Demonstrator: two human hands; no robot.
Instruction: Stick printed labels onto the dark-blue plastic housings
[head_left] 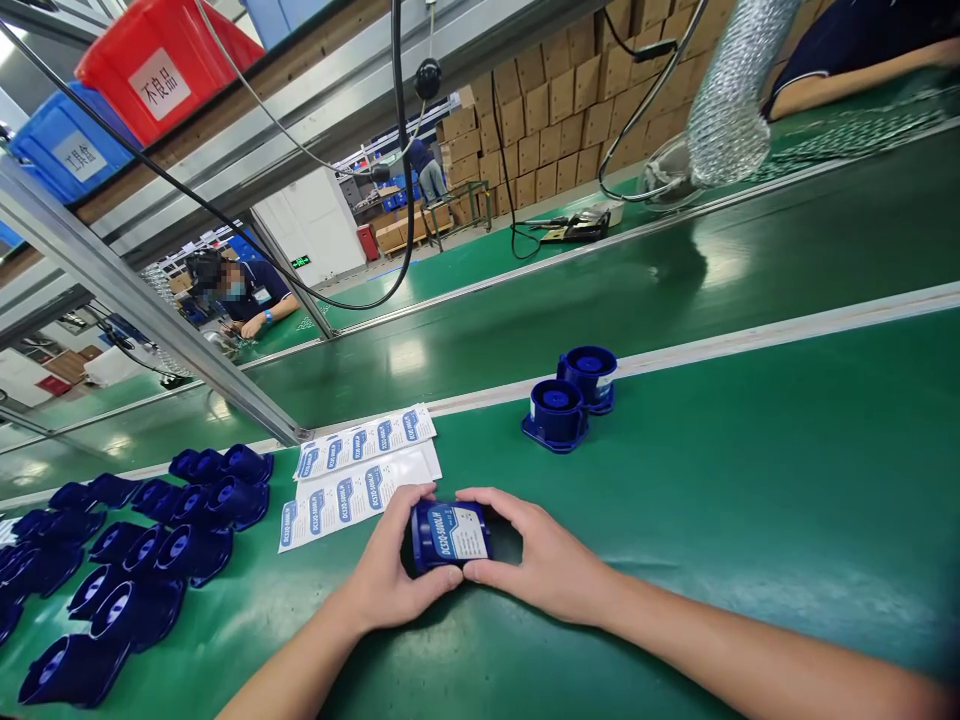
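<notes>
Between my two hands is a dark blue plastic horn housing (pixel 424 540) lying on its side, with a blue-and-white printed label (pixel 459 532) on the face turned up. My left hand (pixel 394 570) wraps its left end, thumb along the near edge. From the right, my right hand (pixel 536 555) grips it with thumb and fingers at the label's edges. Just beyond my left hand lie sheets of the same labels (pixel 341 500). Two more blue housings (pixel 555 415) stand upright at the back, close together.
Several blue housings (pixel 199 545) stand in rows at the left on the green bench (pixel 720 480). A metal post (pixel 165 290) rises behind the label sheets. A black cable (pixel 401 150) hangs overhead. Across the conveyor belt (pixel 480 330), a co-worker (pixel 259 290) sits at another bench.
</notes>
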